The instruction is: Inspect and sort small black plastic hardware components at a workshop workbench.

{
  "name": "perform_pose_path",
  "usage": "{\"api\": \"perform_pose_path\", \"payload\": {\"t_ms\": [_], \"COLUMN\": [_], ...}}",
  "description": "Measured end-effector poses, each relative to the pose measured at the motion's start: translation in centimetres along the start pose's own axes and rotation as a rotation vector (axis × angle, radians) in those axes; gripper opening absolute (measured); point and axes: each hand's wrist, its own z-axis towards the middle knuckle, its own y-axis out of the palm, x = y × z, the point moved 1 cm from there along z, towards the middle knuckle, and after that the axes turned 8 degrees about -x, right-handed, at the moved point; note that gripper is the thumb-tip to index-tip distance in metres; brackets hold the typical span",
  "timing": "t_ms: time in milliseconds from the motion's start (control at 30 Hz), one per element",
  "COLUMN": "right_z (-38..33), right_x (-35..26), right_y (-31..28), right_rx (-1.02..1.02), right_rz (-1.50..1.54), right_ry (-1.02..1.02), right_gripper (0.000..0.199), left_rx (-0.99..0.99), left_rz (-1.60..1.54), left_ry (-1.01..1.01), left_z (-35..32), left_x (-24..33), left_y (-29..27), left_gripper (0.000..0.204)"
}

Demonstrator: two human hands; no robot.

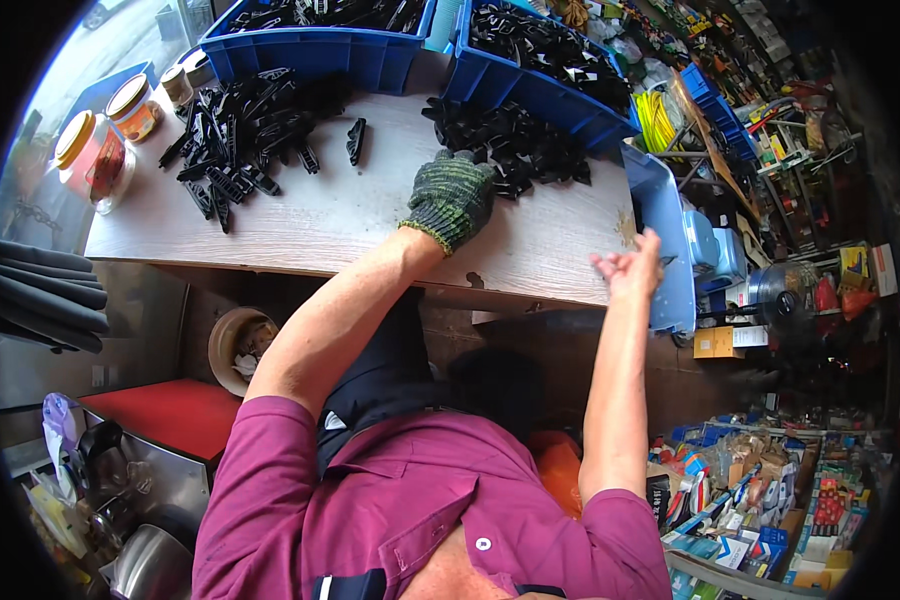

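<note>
Purple polo shirt (pixel 410 500) is up closest. The heap of black plastic parts (pixel 535 155) sits right past the gloved left hand (pixel 450 200), stretching sideways; that hand's nearer, curled (can't tell if it's gripping any). Bare right hand (pixel 632 268) is half-open, looks empty, beside the light-blue bin (pixel 678 275).

You are in what looks like a small, crowded hardware shop with a work spot inside: on your right, racks (pixel 815 520) packed with colourful small packaged goods and a bright yellow looped coil (pixel 656 122); before you, a pale wood-grain table (pixel 300 228) bearing deep blue plastic bins (pixel 310 60) and heaped small black plastic parts (pixel 530 150).
</note>
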Motion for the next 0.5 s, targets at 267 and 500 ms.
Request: {"api": "perform_pose_path", "payload": {"t_ms": [267, 500], "right_z": [-4.7, -5.4], "right_x": [4.3, 4.4], "right_y": [7.0, 11.7], "right_rx": [-0.532, -0.593], "right_rz": [-0.291, -0.826], "right_ry": [0.032, -0.151], "right_gripper": [0.035, 0.044], "left_rx": [0.142, 0.111], "left_rz": [-0.191, -0.427], "left_ry": [-0.020, -0.048], "left_z": [-0.8, -2.6], "left_x": [-0.5, -0.8], "left_y": [0.3, 0.1], "left_gripper": [0.023, 0.031]}}
